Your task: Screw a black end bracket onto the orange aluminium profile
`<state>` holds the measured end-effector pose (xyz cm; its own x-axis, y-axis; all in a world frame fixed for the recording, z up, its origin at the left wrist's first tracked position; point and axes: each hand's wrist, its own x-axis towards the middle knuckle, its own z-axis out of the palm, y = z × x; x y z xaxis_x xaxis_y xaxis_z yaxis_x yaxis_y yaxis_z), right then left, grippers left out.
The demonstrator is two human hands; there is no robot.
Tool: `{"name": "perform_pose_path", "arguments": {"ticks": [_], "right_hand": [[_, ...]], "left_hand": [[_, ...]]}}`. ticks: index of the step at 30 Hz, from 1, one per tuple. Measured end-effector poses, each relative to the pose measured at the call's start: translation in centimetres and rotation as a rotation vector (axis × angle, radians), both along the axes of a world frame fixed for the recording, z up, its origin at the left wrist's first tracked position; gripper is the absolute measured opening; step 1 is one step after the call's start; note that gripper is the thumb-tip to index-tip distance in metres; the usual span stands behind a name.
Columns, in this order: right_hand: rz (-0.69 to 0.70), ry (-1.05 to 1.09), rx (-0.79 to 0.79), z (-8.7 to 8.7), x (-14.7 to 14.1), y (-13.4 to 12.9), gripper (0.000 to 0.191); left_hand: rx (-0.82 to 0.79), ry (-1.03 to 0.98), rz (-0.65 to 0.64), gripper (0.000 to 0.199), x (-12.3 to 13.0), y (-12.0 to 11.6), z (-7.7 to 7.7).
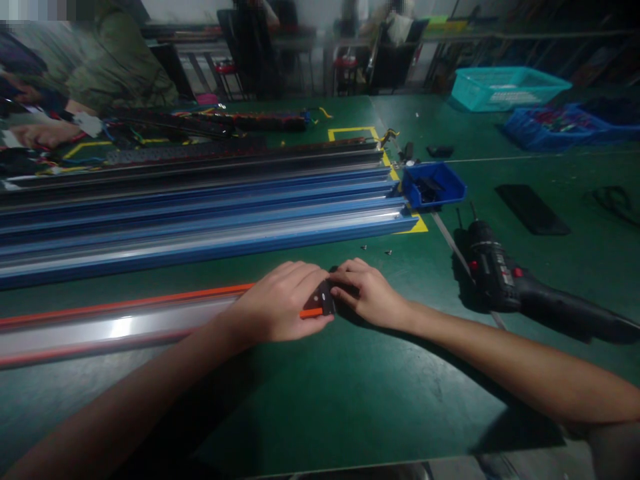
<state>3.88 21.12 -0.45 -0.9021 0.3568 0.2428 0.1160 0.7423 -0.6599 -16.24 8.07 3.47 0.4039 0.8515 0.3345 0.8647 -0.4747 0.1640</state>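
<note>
Turquoise basket (483,97) on a green table (400,400)

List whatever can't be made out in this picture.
All in the head view:
- Orange-edged rail: far left end, cut off by the left edge.
- Black end piece: partly covered by the left hand.
- Right hand: whether its curled fingers grip anything, hidden by the hand itself.
- Small blue bin: contents, too dark and blurred.
- Two tiny metal pieces: exact type, too small.
</note>
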Motion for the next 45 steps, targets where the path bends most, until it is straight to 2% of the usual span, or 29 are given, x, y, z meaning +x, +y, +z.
{"name": "perform_pose_path", "arguments": {"ticks": [12,24,29,36,45], "right_hand": [[0.024,0.004,0.048,-0.14,0.08,-0.19,0.018],[0.038,-0.029,0.044,0.16,0.31,-0.32,0.018],[0.071,-0.021,0.053,0.29,0.53,-0.27,0.029],[0.118,-0.061,0.112,0.54,0.55,-0.34,0.064],[0.127,-0.096,0.143,0.21,0.43,-0.11,0.069]], "left_hand": [[-0.074,-0.057,-0.001,0.045,0.09,0.21,0.39],[-0.076,-0.074,-0.009,0.043,0.16,0.19,0.69],[-0.1,-0.073,0.008,0.043,0.12,0.1,0.81],[-0.102,-0.072,0.005,0.049,0.0,0.22,0.45],[-0.125,-0.092,0.006,0.048,-0.02,0.21,0.69]]}}
